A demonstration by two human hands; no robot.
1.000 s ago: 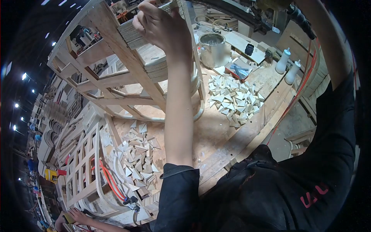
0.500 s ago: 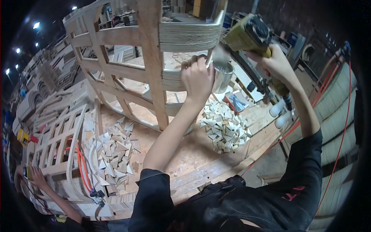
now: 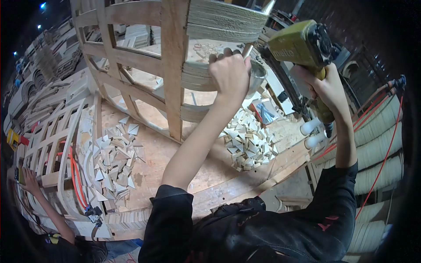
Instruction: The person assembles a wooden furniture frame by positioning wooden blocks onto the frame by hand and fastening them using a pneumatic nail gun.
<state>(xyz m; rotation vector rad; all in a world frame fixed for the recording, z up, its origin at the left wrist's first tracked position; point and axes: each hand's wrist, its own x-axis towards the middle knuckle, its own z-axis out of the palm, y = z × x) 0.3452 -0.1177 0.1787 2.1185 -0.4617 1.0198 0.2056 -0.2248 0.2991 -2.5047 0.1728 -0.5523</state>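
Observation:
My right hand is wrapped around the grip of a yellow-green nail gun, held up at the right with its nose toward the wooden frame. The large open frame stands tilted on the bench, with curved layered wood slats at its right end. My left hand is closed over the middle curved slat, fingers curled over its top edge. Close to those fingers, a narrow wood strip stands between the slats. The slat's contact with my palm is hidden.
Two piles of small wood wedges, one on the right and one on the left, lie on the workbench. Red air hoses run at left and right. Another person's hand is at a second lattice frame, lower left.
The view has shifted, and the frame sits higher in it. My right hand and the nail gun appear slightly farther right and lower. My left hand keeps its hold on the slat.

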